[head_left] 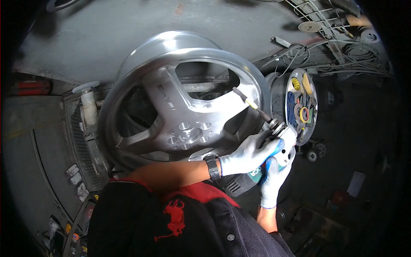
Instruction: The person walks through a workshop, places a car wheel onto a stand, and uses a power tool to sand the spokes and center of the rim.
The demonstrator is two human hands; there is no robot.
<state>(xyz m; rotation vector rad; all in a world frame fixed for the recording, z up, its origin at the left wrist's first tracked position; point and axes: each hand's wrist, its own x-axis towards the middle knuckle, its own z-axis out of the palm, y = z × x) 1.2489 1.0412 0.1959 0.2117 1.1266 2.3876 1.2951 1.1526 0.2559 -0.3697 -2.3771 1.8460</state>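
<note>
Both my hands wear white work gloves with blue on the fingers. My left hand (pixel 248 156), a black watch (pixel 212 167) at its wrist, is closed around the front of a teal power grinder (pixel 239 184). My right hand (pixel 274 182) grips the same tool from the right, near its pale metal head. From that head a dark shaft (pixel 264 115) with a yellow band runs up and left to a thin dark tip. The tip lies over a spoke edge of a shiny bare-metal car wheel rim (pixel 169 92); whether it touches cannot be made out.
Right of the rim stands another round wheel (pixel 314 103) with tape rolls, cloths and small parts inside. Cables (pixel 359 51) and a wire rack (pixel 319 15) are at the upper right. A whitish cylindrical post (pixel 89 107) stands left of the rim. Small packages (pixel 75 177) lie lower left.
</note>
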